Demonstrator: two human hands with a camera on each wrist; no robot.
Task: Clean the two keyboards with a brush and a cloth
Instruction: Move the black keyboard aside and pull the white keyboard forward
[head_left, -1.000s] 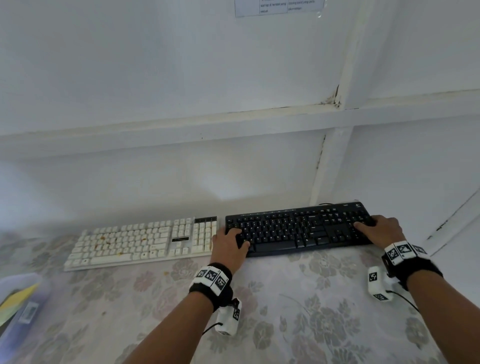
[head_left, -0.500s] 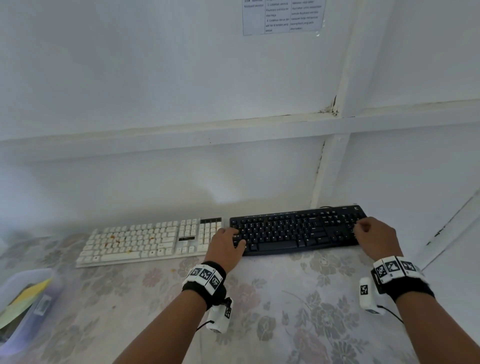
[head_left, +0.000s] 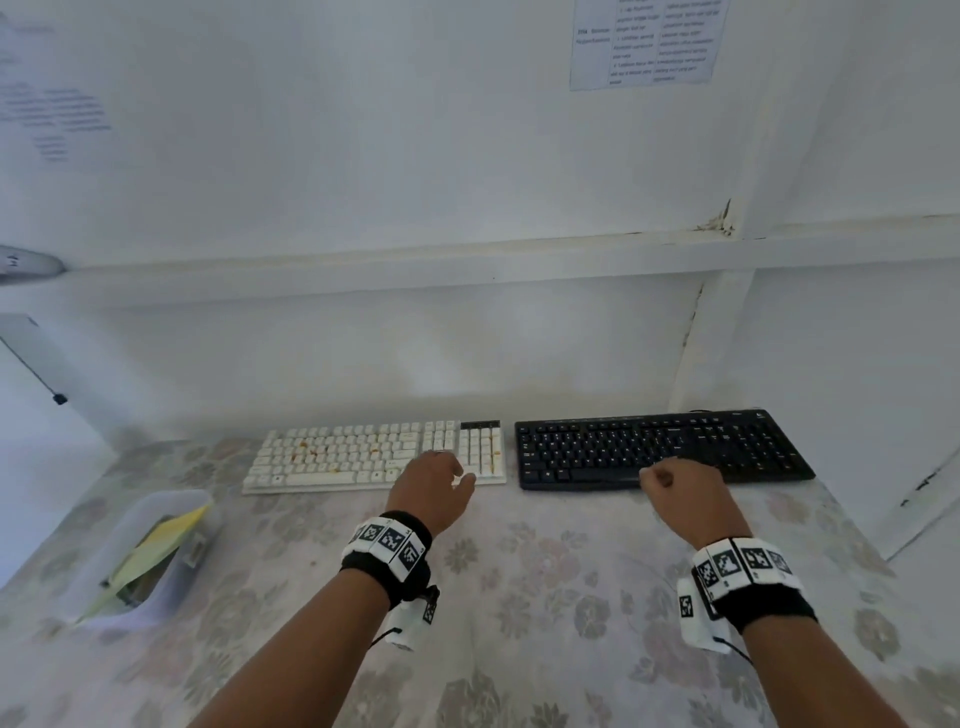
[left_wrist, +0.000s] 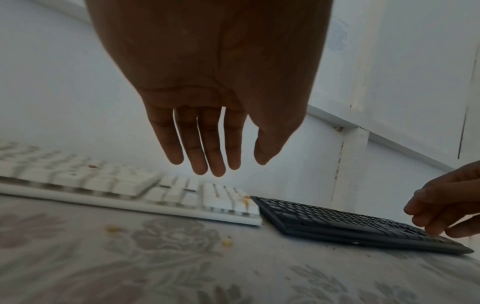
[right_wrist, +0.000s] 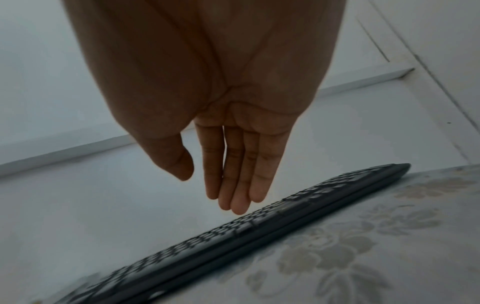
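A white keyboard (head_left: 363, 457) with orange crumbs on its keys lies on the flowered tablecloth, and a black keyboard (head_left: 660, 449) lies just to its right. My left hand (head_left: 441, 470) hovers over the right part of the white keyboard (left_wrist: 124, 185), fingers (left_wrist: 213, 156) straight and holding nothing. My right hand (head_left: 670, 480) hangs over the front middle of the black keyboard (right_wrist: 259, 224). Its fingers (right_wrist: 241, 181) are relaxed and empty. The left wrist view also shows the right hand (left_wrist: 446, 201) above the black keyboard (left_wrist: 337, 224).
A clear plastic container (head_left: 171, 514) holding something yellow stands at the table's left. Crumbs (left_wrist: 113, 228) lie on the tablecloth (head_left: 545, 571) in front of the white keyboard. A white wall with a ledge (head_left: 415, 260) rises right behind both keyboards.
Both hands have let go of the black keyboard's ends and moved left. The left hand is now over the white keyboard, the right over the black keyboard's middle.
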